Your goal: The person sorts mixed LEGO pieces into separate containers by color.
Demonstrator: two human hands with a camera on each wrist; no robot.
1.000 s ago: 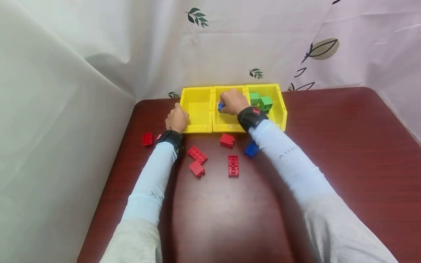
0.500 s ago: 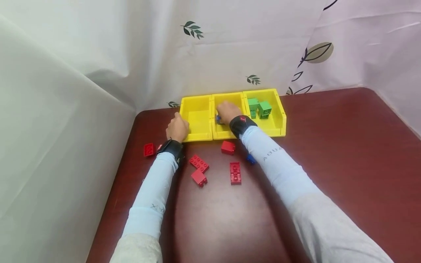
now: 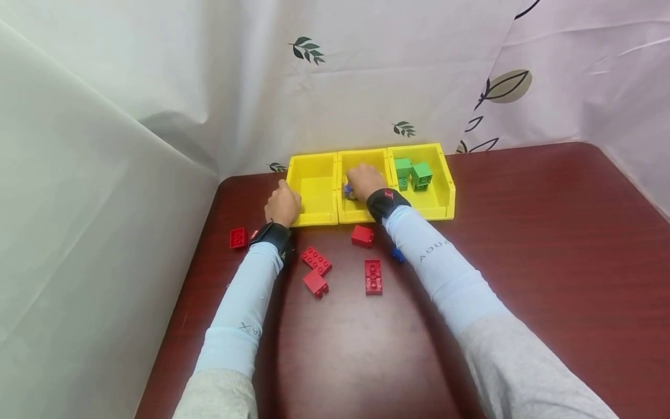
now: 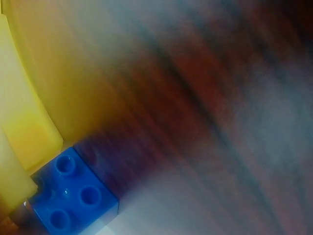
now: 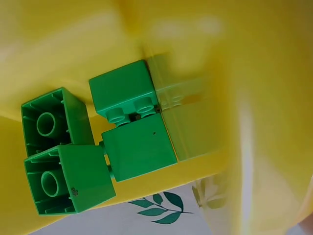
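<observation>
Blue brick in the middle bin, right hand attached

Dial centred on the red brick [image 3: 362,235] nearest the bins; 12 is the far wall.

Right hand [image 3: 364,181]: at 12, inside the middle bin [image 3: 356,216], grasping a blue brick [image 3: 348,191] that shows past the fingers toward 11.

Change: against the picture a second ago, I find hand and brick seated a little lower in that bin; my head view has tilted as well. Over the last half-second I see hardly any shift. I judge the brick to be at its place, release not yet made.

Left hand [image 3: 283,206]: between 9 and 10, fingers curled, against the outer side of the left bin [image 3: 316,218]. Whether it grasps anything I cannot tell; my left-wrist view is largely blurred, showing a studded blue brick [image 4: 73,196] beside yellow plastic.

Right bin [image 3: 445,210]: near 2, green bricks [image 3: 421,174] inside.

Loose stock: red studded brick [image 3: 316,260] at 8; another red brick [image 3: 316,284] between 7 and 8; upturned red brick [image 3: 373,277] between 5 and 6; small red brick [image 3: 238,238] at 9; second blue brick [image 3: 398,255] at 4, partly under the right sleeve [image 3: 434,259].
</observation>
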